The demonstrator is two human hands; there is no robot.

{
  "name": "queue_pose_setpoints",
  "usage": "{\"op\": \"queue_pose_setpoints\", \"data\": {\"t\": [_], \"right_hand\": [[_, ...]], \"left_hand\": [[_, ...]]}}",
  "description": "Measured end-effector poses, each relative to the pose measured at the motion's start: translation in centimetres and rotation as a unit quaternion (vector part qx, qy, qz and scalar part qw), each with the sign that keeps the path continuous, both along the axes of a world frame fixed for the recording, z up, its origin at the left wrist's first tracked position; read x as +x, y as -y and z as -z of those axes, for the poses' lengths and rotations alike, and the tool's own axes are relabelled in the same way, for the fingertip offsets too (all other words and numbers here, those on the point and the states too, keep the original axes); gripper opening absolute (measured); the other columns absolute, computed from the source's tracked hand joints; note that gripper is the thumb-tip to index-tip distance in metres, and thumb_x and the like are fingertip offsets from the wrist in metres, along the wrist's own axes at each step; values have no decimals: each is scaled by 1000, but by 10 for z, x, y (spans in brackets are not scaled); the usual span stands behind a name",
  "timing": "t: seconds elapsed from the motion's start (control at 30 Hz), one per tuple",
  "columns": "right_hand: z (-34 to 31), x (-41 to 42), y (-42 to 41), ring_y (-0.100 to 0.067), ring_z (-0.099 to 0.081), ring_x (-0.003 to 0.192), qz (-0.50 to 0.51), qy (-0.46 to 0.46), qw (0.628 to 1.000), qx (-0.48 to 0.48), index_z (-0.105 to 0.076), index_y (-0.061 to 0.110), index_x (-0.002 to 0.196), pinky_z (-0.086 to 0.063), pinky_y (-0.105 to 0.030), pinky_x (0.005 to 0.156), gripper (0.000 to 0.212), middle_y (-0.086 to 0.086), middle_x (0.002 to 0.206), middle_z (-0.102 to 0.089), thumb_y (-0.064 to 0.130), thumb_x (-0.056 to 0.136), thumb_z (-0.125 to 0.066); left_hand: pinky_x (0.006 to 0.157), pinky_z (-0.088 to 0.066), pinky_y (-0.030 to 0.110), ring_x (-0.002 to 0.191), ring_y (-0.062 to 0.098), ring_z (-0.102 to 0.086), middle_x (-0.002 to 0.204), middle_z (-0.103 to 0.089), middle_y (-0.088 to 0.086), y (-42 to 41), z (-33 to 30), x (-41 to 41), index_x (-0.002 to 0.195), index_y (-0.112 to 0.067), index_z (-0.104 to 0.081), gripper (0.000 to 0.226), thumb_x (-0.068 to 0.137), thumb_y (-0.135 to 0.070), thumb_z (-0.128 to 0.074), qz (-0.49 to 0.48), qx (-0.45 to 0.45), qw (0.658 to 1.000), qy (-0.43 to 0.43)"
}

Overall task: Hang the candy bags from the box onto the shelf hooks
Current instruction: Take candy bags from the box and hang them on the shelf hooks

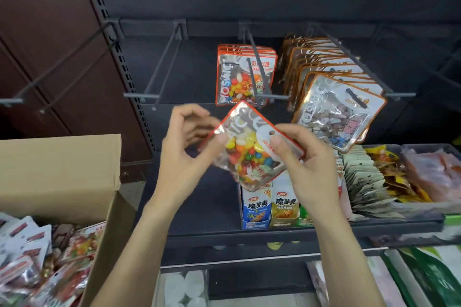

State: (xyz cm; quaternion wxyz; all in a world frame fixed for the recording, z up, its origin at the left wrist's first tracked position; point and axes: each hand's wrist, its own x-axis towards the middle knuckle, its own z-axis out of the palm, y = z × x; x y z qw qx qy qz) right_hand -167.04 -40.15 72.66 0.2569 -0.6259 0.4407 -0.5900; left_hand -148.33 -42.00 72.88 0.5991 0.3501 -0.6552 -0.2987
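A clear, orange-edged candy bag (249, 149) full of coloured jelly beans is tilted in front of the shelf. My left hand (184, 149) pinches its left edge. My right hand (306, 162) grips its right side beside the white hang tab with a hole. Just above, a hook (257, 77) carries a few matching jelly-bean bags (245, 75). Right of it, another hook (349, 57) holds several bags of stone-like candy (334, 117). The open cardboard box (59, 172) at lower left holds more candy bags (37, 257).
Empty hooks (162, 70) stick out to the left of the loaded ones, and another (62, 65) further left. Below the hands, a shelf (274, 232) carries snack boxes (269, 207) and rows of packets (369, 182). Lower shelves hold more packaged goods (424, 276).
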Motion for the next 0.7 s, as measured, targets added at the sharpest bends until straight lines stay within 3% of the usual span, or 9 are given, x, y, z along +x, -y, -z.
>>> {"op": "queue_pose_setpoints", "data": {"t": [0.13,0.27,0.47,0.6,0.7], "right_hand": [[-11,2,17,6,-63,86,11,28,1000,1,-65,25,98,-45,-8,69,15,16,90,-68,12,92,-64],[-11,6,30,-10,-68,92,14,50,998,18,-62,27,99,-54,-26,75,17,0,96,-71,13,91,-65],[-9,18,36,-11,-69,91,51,27,998,-5,-50,29,102,-56,-36,78,20,1,93,-71,19,92,-65],[0,21,43,-9,-63,93,163,-89,980,-78,-61,14,104,-51,-23,73,14,0,102,-66,23,93,-59],[12,27,61,-20,-55,107,214,-179,955,-104,-62,7,113,-47,-24,82,27,-9,120,-55,22,91,-61]], "left_hand": [[79,-45,13,100,3,-61,103,-60,-25,10,-12,-5,103,-30,-51,36,81,-12,-73,11,-33,994,101],[88,-51,28,104,9,-63,104,-65,-17,27,-15,-6,102,-30,-58,30,84,-11,-73,-11,4,998,64],[79,-52,30,96,9,-64,101,-64,-18,34,-13,-9,100,-33,-58,24,84,-18,-68,-85,-31,995,43],[85,-50,29,102,4,-60,109,-62,-15,47,-1,-16,110,-26,-58,24,87,-23,-66,-141,-38,987,67],[88,-39,8,105,-7,-50,117,-54,-14,70,5,-22,120,-19,-55,33,89,-20,-66,-166,-48,979,107]]}}
